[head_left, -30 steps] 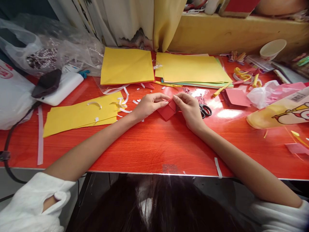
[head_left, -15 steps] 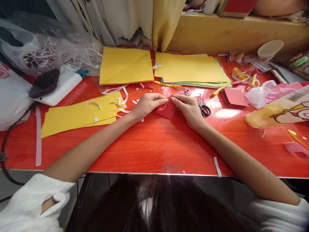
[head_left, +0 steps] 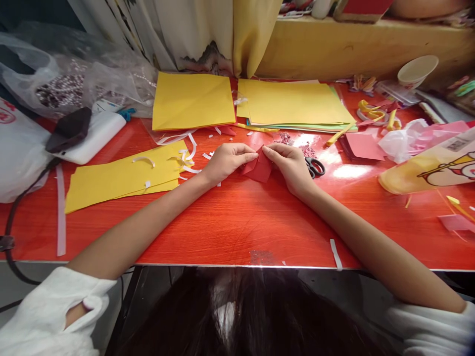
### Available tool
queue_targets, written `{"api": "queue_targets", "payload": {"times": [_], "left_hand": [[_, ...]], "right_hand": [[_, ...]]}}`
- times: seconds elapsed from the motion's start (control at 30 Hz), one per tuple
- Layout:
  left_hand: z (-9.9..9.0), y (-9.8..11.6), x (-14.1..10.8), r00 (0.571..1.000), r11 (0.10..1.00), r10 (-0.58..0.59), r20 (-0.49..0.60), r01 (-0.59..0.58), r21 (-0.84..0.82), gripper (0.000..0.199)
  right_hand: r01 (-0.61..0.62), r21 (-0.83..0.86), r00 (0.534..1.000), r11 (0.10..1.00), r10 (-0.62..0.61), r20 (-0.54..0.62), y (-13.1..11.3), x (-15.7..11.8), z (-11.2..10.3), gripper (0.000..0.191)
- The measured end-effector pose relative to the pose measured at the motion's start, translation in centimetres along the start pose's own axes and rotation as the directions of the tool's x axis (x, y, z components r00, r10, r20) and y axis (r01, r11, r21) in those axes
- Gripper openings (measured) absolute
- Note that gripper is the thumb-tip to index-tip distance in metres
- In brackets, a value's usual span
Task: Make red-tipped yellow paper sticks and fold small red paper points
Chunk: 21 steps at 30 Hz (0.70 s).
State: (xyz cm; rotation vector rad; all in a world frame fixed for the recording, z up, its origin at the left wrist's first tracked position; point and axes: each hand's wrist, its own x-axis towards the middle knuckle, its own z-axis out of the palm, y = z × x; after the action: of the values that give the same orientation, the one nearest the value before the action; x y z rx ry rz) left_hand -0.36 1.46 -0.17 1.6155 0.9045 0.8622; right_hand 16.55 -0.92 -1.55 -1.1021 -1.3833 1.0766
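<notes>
A small folded piece of red paper [head_left: 259,168] is held between both hands above the middle of the red table. My left hand [head_left: 230,161] pinches its upper left edge between thumb and fingers. At its upper right, my right hand [head_left: 288,162] pinches the paper close to the pointed top. Both hands are closed, with the fingertips a short way apart. Black-handled scissors [head_left: 314,167] lie just right of my right hand, partly hidden behind it. Narrow white paper strips [head_left: 191,157] are scattered left of my left hand.
Yellow paper sheets [head_left: 126,173] lie at left, with two yellow stacks [head_left: 193,101] at the back. A drink cup [head_left: 426,165] lies at right near red paper pieces [head_left: 361,146]. Plastic bags [head_left: 22,148] and a white box-shaped device [head_left: 94,138] stand at far left.
The red paper has tilted slightly between the fingers, and its folded flap shows a little differently. Both hands keep their pinch in nearly the same place.
</notes>
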Motion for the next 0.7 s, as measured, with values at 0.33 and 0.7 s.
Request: {"api": "queue_targets", "payload": {"times": [0.33, 0.7], "left_hand": [[-0.11, -0.21, 0.08, 0.999, 1.000, -0.030, -0.019, 0.030, 0.008, 0.022], [-0.15, -0.39, 0.10, 1.000, 1.000, -0.004, 0.013, 0.004, -0.005, 0.023]], "right_hand": [[-0.007, 0.033, 0.999, 0.999, 0.005, 0.044, 0.13, 0.03, -0.03, 0.012], [0.020, 0.037, 0.997, 0.999, -0.022, 0.073, 0.27, 0.01, -0.06, 0.012]]}}
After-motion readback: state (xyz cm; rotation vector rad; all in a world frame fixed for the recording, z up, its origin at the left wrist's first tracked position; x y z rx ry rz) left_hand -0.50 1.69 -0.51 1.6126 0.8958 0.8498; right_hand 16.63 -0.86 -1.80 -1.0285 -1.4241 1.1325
